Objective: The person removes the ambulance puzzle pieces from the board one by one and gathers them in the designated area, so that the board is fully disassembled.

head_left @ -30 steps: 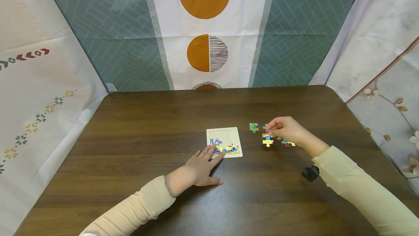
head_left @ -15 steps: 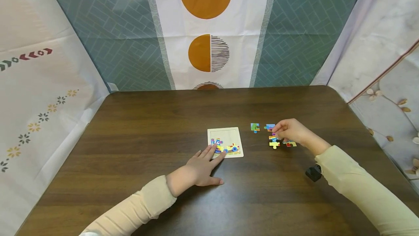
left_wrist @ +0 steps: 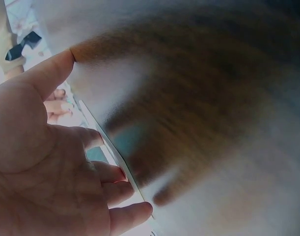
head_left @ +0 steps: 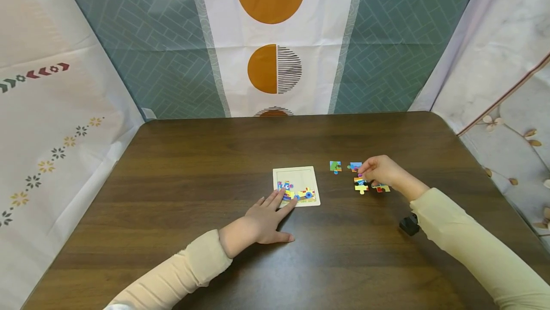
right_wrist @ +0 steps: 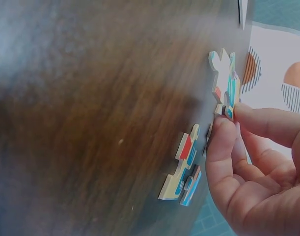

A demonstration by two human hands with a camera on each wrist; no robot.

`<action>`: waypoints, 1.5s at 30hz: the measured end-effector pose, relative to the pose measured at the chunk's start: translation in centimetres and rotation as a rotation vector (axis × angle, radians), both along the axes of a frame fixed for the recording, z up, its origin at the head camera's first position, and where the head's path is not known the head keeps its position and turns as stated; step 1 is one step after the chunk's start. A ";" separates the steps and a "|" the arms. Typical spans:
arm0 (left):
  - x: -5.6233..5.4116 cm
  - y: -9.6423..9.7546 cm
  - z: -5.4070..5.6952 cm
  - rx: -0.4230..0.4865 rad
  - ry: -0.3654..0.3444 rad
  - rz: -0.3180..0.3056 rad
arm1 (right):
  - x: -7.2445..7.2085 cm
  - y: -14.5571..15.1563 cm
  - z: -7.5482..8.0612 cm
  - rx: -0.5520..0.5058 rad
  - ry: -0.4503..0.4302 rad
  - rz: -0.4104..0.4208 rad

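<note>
My left hand (head_left: 266, 222) rests with straight, spread fingers on the lower left of a pale square puzzle board (head_left: 296, 175). Several joined pieces showing a yellow vehicle (head_left: 306, 196) fill the bottom of it. To the right, my right hand (head_left: 381, 170) pinches a jigsaw piece (head_left: 361, 187) by its edge between thumb and fingers. In the right wrist view this puzzle piece (right_wrist: 223, 81) stands tilted near the tabletop. The left wrist view has my left palm (left_wrist: 46, 172) and fingertips at the board's edge.
Loose puzzle pieces lie near the right hand: a green one (head_left: 335, 166), a blue one (head_left: 354, 166) and a red and yellow one (head_left: 381, 188). All are on a dark wooden table (head_left: 206, 157). Patterned cloths (head_left: 275, 61) hang behind and at the sides.
My right hand has shifted slightly right with the pinched jigsaw piece, uncovering more of the blue piece, then barely moved. The left hand has stayed on the board.
</note>
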State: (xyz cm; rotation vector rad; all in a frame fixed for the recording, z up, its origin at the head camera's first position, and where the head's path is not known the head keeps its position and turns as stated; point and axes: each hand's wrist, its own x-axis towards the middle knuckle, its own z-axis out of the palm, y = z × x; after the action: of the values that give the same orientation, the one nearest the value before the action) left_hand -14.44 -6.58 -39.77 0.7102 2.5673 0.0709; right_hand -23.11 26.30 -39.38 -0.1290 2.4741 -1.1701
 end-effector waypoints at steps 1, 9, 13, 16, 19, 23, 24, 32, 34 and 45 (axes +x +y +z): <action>0.0 0.0 0.0 -0.001 0.000 0.000 | 0.0 0.0 0.0 0.002 -0.001 -0.001; 0.1 0.1 0.2 -0.003 0.017 -0.010 | -0.2 -0.1 -0.1 0.020 -0.006 -0.001; 0.1 0.1 0.3 -0.001 0.021 -0.015 | -0.3 0.1 -0.4 0.036 -0.006 -0.006; 0.0 0.2 0.3 -0.012 0.024 -0.015 | -0.2 0.2 -0.3 0.046 0.005 -0.009; 0.0 0.1 0.2 -0.019 0.031 -0.014 | -0.1 0.1 -0.1 0.053 0.022 -0.006; 0.1 0.1 0.2 -0.015 0.031 -0.012 | 0.0 0.0 0.3 0.057 0.054 0.001; 0.1 0.1 0.2 -0.012 0.030 -0.011 | 0.0 0.0 0.3 0.058 0.065 0.003; 0.2 0.0 0.2 -0.017 0.035 -0.025 | 0.0 -1.3 0.8 0.042 0.122 0.044; 0.3 0.0 0.0 -0.005 0.050 -0.044 | 0.0 -2.0 1.0 0.052 0.117 0.042; 0.3 0.2 -0.6 0.008 0.156 -0.158 | -0.4 -4.9 1.1 0.016 0.152 0.069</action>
State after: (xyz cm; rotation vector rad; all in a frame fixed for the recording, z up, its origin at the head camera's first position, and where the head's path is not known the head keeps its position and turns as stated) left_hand -14.12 -6.38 -40.41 0.9537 2.6480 -0.0273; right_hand -23.47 21.35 -38.29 -0.3071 2.5873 -1.1503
